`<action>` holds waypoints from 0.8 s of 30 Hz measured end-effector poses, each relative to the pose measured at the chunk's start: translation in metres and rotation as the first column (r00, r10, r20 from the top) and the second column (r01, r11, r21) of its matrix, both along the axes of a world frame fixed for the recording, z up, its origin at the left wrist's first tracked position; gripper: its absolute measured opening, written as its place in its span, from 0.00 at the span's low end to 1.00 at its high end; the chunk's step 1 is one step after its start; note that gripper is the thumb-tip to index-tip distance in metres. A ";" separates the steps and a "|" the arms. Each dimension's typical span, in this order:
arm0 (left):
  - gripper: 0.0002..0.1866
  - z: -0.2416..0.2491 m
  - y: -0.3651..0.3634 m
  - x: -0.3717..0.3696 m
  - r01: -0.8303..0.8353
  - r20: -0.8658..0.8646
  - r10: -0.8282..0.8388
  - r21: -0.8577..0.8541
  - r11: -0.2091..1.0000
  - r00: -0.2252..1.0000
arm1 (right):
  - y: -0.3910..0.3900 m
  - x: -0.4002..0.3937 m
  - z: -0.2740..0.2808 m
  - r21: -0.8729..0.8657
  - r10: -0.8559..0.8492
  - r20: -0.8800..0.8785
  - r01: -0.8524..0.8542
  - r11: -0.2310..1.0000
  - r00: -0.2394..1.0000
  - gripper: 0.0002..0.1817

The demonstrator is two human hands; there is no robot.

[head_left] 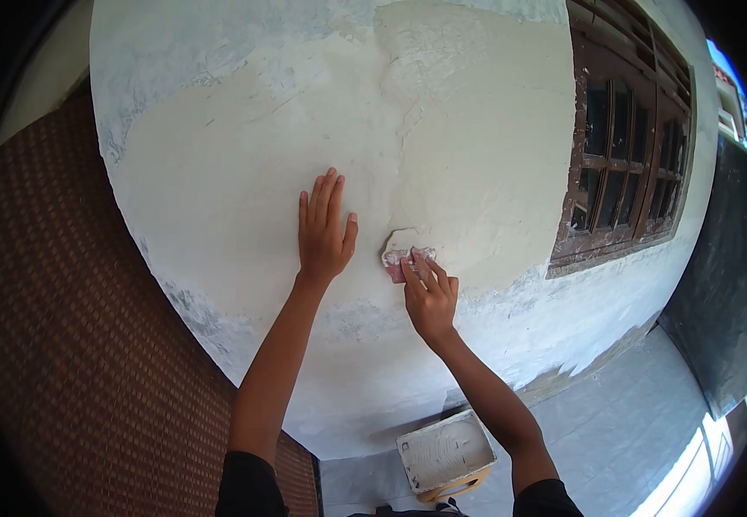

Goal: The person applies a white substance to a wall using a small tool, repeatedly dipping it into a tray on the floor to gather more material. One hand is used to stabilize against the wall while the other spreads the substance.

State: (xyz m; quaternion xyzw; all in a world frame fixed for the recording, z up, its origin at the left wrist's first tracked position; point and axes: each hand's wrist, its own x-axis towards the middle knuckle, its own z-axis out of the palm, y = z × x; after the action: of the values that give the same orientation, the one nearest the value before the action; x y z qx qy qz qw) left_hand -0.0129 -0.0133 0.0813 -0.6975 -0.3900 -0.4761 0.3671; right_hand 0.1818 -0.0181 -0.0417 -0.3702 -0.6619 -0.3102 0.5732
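Note:
My left hand (325,228) rests on the wall (227,189) with its fingers stretched out, holding nothing. To its right, my right hand (430,297) grips a reddish putty scraper (395,269), its fingers pressed on the tool's smeared face. A lump of cream putty (405,238) sits along the scraper's upper edge, against the wall. Smooth cream putty covers the middle of the wall, with a rougher raised patch (433,73) higher up. Bluish-white streaky paint shows around the coated area.
Below my hands, a white tray (446,452) with putty in it sits on a yellowish support (452,489) above the grey tiled floor (614,405). A brown-framed window (623,164) is at the right. Brown woven panelling (106,345) stands along the left.

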 end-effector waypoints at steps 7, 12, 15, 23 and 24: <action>0.31 -0.004 0.007 -0.003 -0.039 -0.034 0.043 0.106 0.994 0.998 | -0.007 -0.012 -0.003 -0.038 -0.027 0.016 0.027 0.999 1.000 0.18; 0.31 -0.005 0.005 -0.003 -0.032 -0.034 0.036 0.088 0.996 0.999 | -0.010 -0.023 -0.015 -0.112 -0.052 0.040 0.056 0.992 0.998 0.18; 0.31 -0.004 0.005 -0.003 -0.037 -0.030 0.039 0.078 0.996 0.999 | -0.011 -0.032 -0.028 -0.110 -0.055 0.064 0.062 0.992 0.996 0.20; 0.32 -0.005 0.007 -0.001 -0.062 -0.023 0.064 0.083 0.995 0.998 | -0.027 -0.042 -0.106 -0.256 -0.010 0.293 0.088 0.963 0.956 0.15; 0.32 -0.006 0.007 -0.001 -0.064 -0.023 0.066 0.088 0.994 0.998 | -0.030 -0.040 -0.115 -0.252 0.015 0.329 0.073 0.965 0.944 0.16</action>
State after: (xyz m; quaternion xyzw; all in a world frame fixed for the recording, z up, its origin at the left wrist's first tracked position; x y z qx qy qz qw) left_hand -0.0137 -0.0059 0.0758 -0.6739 -0.3867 -0.4711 0.4176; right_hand 0.1421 -0.0477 -0.1571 -0.3952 -0.7774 -0.2864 0.3967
